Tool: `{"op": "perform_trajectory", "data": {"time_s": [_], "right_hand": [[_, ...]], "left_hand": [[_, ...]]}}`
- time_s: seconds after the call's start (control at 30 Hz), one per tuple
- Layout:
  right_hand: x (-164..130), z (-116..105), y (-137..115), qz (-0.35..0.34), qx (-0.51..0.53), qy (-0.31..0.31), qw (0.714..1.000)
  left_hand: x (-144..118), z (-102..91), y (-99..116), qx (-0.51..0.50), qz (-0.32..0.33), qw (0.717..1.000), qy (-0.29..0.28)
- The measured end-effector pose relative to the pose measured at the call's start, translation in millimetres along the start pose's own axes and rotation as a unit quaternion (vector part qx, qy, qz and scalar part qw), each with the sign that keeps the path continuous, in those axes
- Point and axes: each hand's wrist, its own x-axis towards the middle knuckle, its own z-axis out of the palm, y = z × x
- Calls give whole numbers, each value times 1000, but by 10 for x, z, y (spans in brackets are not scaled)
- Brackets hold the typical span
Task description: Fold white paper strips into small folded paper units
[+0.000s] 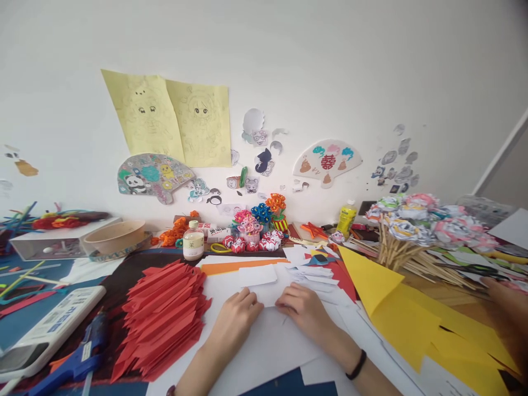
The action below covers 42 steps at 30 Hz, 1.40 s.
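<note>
My left hand (pixel 238 311) and my right hand (pixel 304 309) face each other over white sheets (pixel 264 346). Between them is a small piece of white paper (pixel 269 291), its near edge pinched by the fingers of both hands, which partly hide it. Just beyond lies a white paper slip (pixel 259 274). Several narrow white paper strips (pixel 319 279) are spread past my right hand. To the left of my left hand, a big heap of folded red paper strips (pixel 165 319) overlaps in rows.
Yellow paper (pixel 406 322) lies to the right, near paper flowers on sticks (pixel 400 231). Another person's hand (pixel 505 297) reaches in at the right edge. A blue glue gun (pixel 84 349) and white power strip (pixel 53 330) lie left. A jar (pixel 193 242) stands before the wall.
</note>
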Motion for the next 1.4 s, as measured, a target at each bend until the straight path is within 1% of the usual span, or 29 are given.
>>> {"op": "perform_trajectory", "data": {"time_s": [0.13,0.33,0.6,0.8,1.03,1.4], "right_hand": [[-14,11,-25,-37,-57,2,998],[-22,49,-33,-54,-91,13,994],[-43,89,5,-67,-102,29,992],[-40,94,19,-69,-104,32,992],[-37,83,3,-71,-113,34,990],[-63,101,0,-91,-149,32,984]], "left_hand": [[2,-18,26,27,14,999,-14],[14,-38,9,54,14,998,-26],[39,-125,37,120,40,991,-38],[47,-154,61,146,52,987,-37],[55,-126,25,163,63,984,-29],[49,-60,19,203,127,970,-39]]}}
